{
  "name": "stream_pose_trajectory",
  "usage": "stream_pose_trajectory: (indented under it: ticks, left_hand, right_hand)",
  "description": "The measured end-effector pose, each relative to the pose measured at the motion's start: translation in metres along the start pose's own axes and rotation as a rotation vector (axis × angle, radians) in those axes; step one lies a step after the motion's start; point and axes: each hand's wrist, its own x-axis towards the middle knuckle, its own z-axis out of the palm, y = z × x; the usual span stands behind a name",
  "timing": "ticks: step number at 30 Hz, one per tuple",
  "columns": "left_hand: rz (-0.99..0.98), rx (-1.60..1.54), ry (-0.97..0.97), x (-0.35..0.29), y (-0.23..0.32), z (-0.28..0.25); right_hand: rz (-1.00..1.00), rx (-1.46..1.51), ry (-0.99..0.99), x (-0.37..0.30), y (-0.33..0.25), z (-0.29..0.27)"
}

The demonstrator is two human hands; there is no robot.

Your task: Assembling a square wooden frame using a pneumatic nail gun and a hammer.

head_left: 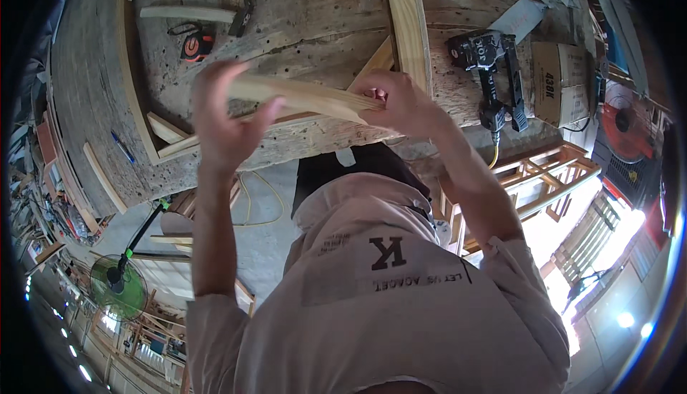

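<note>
Wood strips (pixel 308 97), bundled, gripped at both ends above the workbench (pixel 322 7) edge: my left hand (pixel 222 118) blurred, my right hand (pixel 401 104) clenched, hiding their tips.

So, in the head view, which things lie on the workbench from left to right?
Blue pen → tape measure → hammer → wooden strips held by left hand and right hand → nail gun → cardboard box.

Open board between tape measure (pixel 195 43) and nail gun (pixel 494 72) — frames edge it.
</note>
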Motion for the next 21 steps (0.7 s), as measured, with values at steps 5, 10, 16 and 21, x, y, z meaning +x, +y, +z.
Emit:
stream_pose_trajectory:
  ticks: [5,10,16,21]
  left_hand:
    - [-0.147,-0.157,-0.816,0.005,-0.002,0.04]
    - [0.136,0.048,-0.513,-0.01,0.007,0.054]
    - [-0.076,-0.163,-0.708,-0.003,-0.014,0.065]
    - [-0.267,-0.179,-0.792,-0.016,-0.047,0.086]
  right_hand:
    - [-0.134,0.074,-0.19,0.002,0.002,-0.014]
    - [0.084,0.305,-0.242,0.01,0.036,-0.021]
    - [0.329,0.521,-0.071,0.013,0.038,-0.047]
    - [0.268,0.469,0.445,-0.013,0.076,-0.086]
